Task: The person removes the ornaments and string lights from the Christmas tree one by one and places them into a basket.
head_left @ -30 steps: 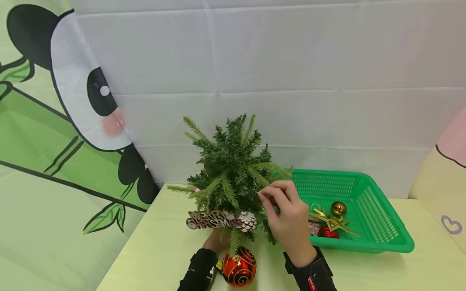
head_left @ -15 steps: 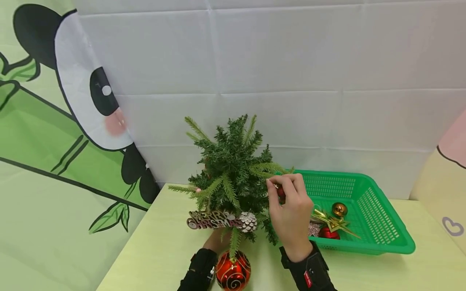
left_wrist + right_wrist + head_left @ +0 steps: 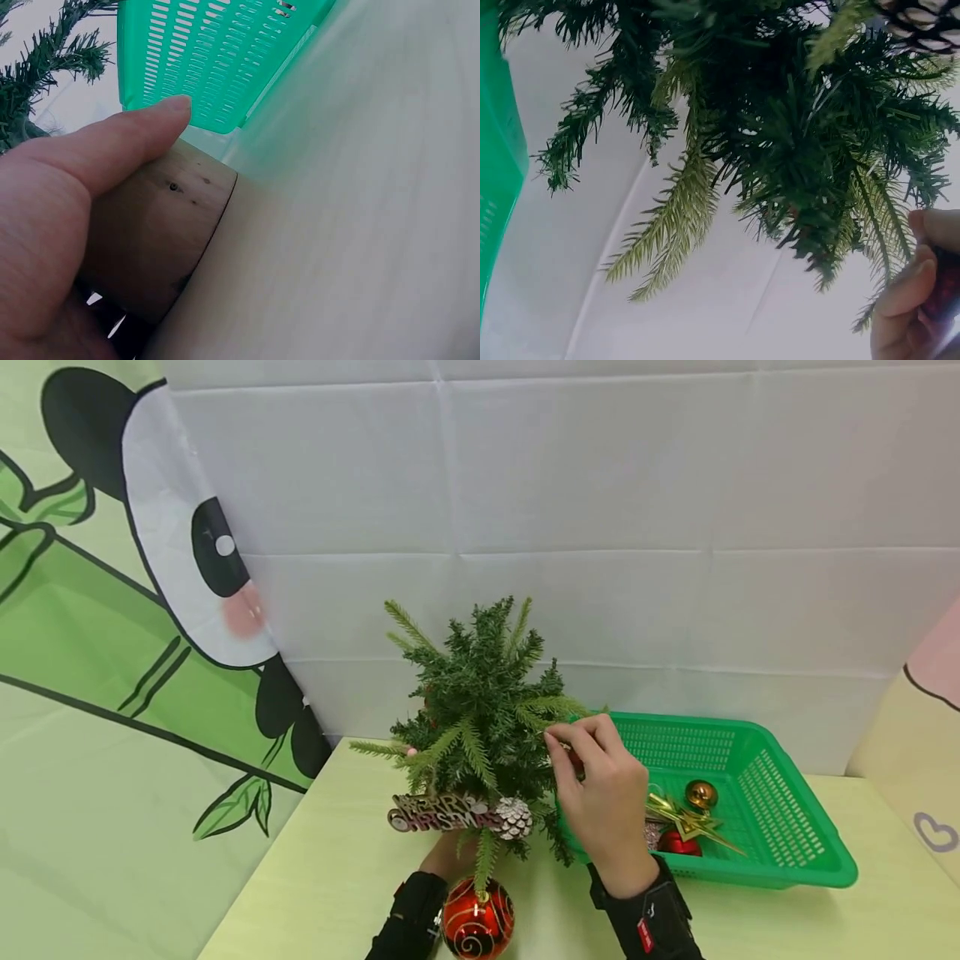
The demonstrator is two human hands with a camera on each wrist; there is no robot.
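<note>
A small artificial Christmas tree [image 3: 480,693] stands on the table. My left hand [image 3: 452,853] is low behind its front branches; in the left wrist view, that hand [image 3: 97,165] grips the tree's round wooden base [image 3: 169,217], thumb along its side. At the tree's right side my right hand [image 3: 603,789] pinches a small dark red bauble [image 3: 576,760], mostly covered by the fingers. In the right wrist view only part of the hand [image 3: 904,300] and of the bauble [image 3: 943,285] shows. A large red bauble [image 3: 477,920] with gold swirls hangs from the front branch.
A "Merry Christmas" sign [image 3: 442,812] and a white-tipped pine cone [image 3: 514,818] sit on the tree's front. To the right, a green plastic basket [image 3: 795,877] holds a gold bauble [image 3: 701,794], a gold star [image 3: 693,824] and a red bauble [image 3: 681,843].
My right hand has moved right with the small red bauble, then slightly back toward the branches. The large hanging bauble has swung left. My left hand stays at the base.
</note>
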